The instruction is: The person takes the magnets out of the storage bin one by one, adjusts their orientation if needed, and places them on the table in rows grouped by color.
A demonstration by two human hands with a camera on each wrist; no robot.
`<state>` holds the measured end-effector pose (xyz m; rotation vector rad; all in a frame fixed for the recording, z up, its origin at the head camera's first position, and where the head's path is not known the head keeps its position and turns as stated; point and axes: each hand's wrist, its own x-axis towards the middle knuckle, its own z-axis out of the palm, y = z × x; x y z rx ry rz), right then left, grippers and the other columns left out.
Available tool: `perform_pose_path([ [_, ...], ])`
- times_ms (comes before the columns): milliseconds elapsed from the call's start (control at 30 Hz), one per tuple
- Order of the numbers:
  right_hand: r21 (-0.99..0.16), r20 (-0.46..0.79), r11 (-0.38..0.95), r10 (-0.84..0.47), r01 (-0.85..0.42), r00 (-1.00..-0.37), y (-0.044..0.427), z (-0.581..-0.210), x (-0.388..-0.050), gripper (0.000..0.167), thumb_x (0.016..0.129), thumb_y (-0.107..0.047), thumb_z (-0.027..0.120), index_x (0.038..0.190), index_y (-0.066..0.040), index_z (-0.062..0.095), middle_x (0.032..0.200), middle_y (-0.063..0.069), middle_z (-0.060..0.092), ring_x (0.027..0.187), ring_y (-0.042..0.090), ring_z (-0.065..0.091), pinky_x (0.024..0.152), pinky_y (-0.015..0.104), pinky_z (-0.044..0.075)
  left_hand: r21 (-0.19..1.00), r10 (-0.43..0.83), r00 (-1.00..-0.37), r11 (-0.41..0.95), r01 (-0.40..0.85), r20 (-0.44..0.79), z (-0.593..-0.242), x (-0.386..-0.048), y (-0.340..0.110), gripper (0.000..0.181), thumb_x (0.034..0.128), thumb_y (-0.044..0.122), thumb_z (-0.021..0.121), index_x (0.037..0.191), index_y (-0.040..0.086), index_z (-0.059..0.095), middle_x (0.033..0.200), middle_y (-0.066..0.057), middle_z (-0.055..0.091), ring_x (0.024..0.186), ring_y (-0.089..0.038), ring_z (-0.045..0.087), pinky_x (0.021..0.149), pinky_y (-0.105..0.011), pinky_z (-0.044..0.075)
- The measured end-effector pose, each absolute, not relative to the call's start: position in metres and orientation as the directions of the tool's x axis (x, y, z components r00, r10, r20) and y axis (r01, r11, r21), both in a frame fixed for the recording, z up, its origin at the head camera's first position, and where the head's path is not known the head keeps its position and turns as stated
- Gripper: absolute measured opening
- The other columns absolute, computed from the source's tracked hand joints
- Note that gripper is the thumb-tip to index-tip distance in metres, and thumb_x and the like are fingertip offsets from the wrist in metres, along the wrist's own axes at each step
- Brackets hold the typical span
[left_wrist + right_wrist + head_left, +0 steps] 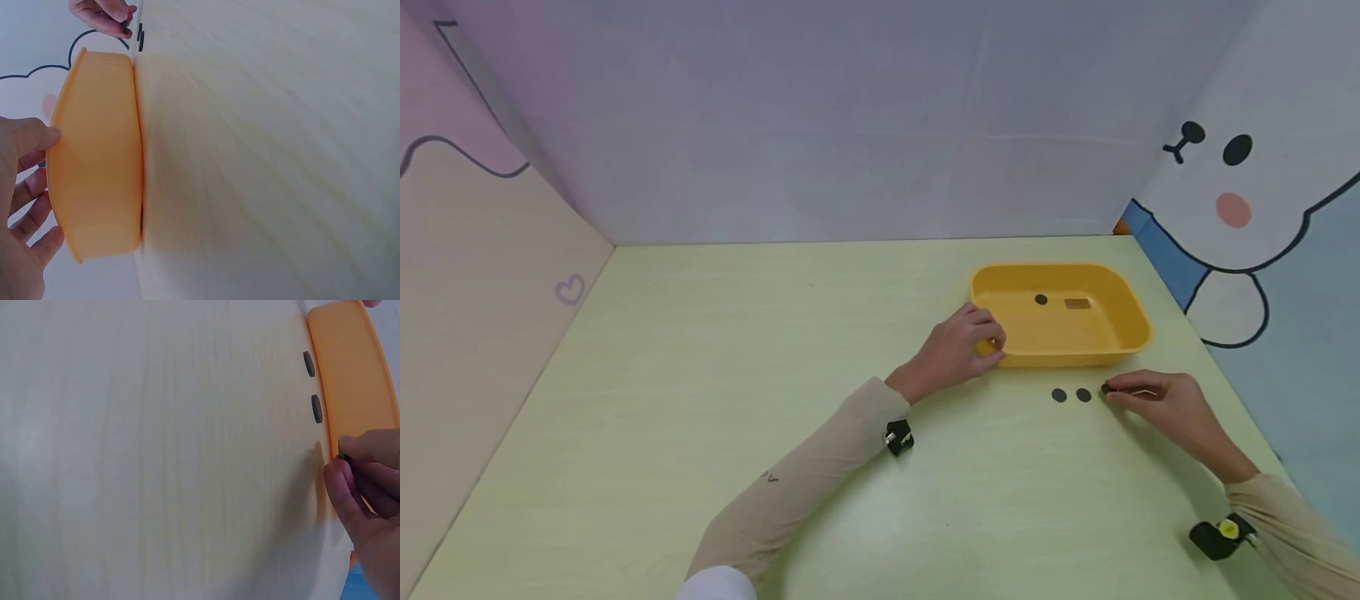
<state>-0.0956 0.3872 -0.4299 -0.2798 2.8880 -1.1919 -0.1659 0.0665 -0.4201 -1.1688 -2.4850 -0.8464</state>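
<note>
A yellow tray (1052, 360) stands on the table, holding a dark disc (1041, 299). My left hand (958, 346) grips its near left corner; in the left wrist view, the thumb of this hand (25, 206) lies on the rim of the tray (97, 156). Two dark discs (1059, 395) (1083, 395) lie side by side in front of the tray. To their right, my right hand (1176, 412) pinches another dark disc (1107, 389) between thumb and fingers, as the right wrist view also shows with the hand (372, 494) beside the tray wall (353, 369).
Inside the tray is a small brownish rectangular patch (1077, 304). The pale table (700, 358) meets a plain wall (850, 125) at the back, with patterned panels on the left and right (1292, 217). The tray is near the table's right edge.
</note>
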Motion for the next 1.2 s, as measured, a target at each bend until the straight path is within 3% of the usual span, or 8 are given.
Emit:
perform_pose_path([
  [333, -0.675, 0.084, 0.715, -0.168, -0.180, -0.982, 0.384, -0.434, -0.095, 0.020, 0.081, -0.010, 0.075, 0.098, 0.000, 0.072, 0.093, 0.016, 0.069, 0.079, -0.012, 0.056, 0.067, 0.008, 0.045, 0.392, 0.609, -0.641, 0.507, 0.767, 0.467, -0.422, -0.167, 0.068, 0.009, 0.0841, 0.023, 0.072, 0.087, 0.016, 0.067, 0.091, 0.005, 0.060, 0.090, -0.012, 0.047, 0.072, -0.016, 0.041],
  [700, -0.613, 0.193, 0.744, -0.184, -0.265, -0.964, 0.377, -0.438, -0.096, 0.016, 0.075, 0.002, 0.076, 0.091, 0.001, 0.072, 0.087, 0.017, 0.069, 0.073, -0.013, 0.055, 0.063, 0.007, 0.045, 0.401, 0.608, -0.646, 0.506, 0.763, 0.462, -0.420, -0.166, 0.066, 0.008, 0.0840, 0.022, 0.072, 0.086, 0.015, 0.067, 0.091, 0.004, 0.061, 0.090, -0.013, 0.047, 0.071, -0.017, 0.041],
  [1200, -0.446, 0.281, 0.832, -0.220, -0.330, -0.934, 0.367, -0.437, -0.094, 0.016, 0.071, 0.007, 0.077, 0.085, 0.003, 0.072, 0.082, 0.014, 0.068, 0.065, 0.014, 0.060, 0.056, 0.020, 0.049, 0.405, 0.609, -0.641, 0.497, 0.767, 0.467, -0.421, -0.167, 0.066, 0.008, 0.0836, 0.022, 0.072, 0.086, 0.015, 0.067, 0.092, 0.004, 0.061, 0.089, -0.013, 0.047, 0.071, -0.017, 0.041],
])
